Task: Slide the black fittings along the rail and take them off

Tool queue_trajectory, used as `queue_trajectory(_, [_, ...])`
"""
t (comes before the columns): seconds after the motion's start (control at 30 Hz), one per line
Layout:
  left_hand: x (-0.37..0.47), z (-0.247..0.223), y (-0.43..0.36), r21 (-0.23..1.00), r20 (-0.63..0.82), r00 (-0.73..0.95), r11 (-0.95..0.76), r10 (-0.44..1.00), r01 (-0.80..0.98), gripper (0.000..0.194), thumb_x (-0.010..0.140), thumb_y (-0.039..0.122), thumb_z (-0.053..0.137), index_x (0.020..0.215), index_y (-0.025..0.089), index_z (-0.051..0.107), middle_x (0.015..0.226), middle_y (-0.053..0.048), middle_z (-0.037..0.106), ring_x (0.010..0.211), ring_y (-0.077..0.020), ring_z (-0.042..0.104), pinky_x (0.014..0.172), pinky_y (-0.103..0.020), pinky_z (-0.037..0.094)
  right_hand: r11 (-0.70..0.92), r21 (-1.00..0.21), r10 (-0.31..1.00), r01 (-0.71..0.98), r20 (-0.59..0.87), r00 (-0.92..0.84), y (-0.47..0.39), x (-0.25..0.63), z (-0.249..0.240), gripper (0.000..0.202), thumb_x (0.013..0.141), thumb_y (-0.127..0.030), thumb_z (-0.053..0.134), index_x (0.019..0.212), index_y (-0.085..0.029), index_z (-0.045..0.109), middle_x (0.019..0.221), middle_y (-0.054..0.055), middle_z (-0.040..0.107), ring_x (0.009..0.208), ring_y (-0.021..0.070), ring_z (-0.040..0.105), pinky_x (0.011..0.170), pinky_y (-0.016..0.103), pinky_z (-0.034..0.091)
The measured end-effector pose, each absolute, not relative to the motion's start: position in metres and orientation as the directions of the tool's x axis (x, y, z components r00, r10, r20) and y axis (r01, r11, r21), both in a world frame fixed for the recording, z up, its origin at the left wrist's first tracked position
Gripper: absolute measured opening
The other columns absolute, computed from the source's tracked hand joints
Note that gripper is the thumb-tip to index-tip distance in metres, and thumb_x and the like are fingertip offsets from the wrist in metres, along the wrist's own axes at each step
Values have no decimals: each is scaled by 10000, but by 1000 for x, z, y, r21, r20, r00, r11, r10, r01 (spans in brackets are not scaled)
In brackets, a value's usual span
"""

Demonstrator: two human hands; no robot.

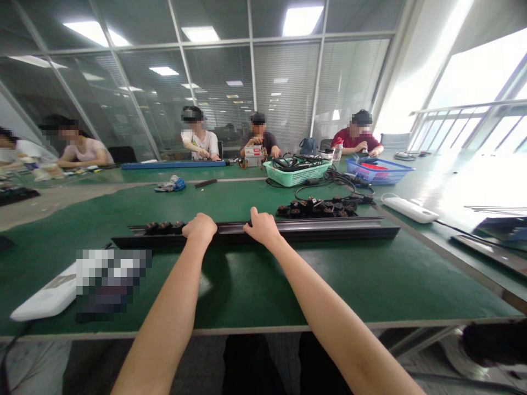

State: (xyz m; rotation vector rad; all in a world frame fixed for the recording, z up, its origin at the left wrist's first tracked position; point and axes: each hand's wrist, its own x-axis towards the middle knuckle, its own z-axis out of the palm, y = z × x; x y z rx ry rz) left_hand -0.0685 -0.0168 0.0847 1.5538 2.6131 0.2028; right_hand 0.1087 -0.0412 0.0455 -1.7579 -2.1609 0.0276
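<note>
A long black channel-shaped rail (329,232) lies across the green table in front of me. Round black socket pieces (164,227) sit in its left part. My left hand (200,226) is closed at the rail, just right of these pieces; its fingertips are hidden behind the hand. Further right, my right hand (262,226) rests at the rail with curled fingers and the thumb raised; what it grips, if anything, is hidden. Behind the rail's right half lies a pile of black socket pieces (317,207) with cables.
A green basket (296,175) of cables and a blue basket (381,174) stand beyond the rail. A white power strip (409,209) lies right, a white device (49,291) front left. A blue-grey cloth (171,184) lies farther back. Several people sit across the table.
</note>
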Motion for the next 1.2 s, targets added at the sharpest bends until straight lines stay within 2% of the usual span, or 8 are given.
queue_trajectory(0.77, [-67,87,-19,177,-1,-481,474,876,862,562,880,227,642,1421,76,626,1369,-273,681,1285,-385,663,1016,-464,563,215,-272,958,938,244,-149,-39,118,47,307,986,-333,544,1229,-145,534,1110,165,758,1099,311,706,929,373,480])
queue_trajectory(1.2, [-68,86,-17,168,1,-480,473,877,865,548,862,206,636,1388,54,640,1340,-276,695,1264,-374,676,995,-443,558,173,-240,959,955,262,-108,-38,119,46,338,976,-349,548,1228,-123,540,1093,167,764,1085,314,717,921,373,474])
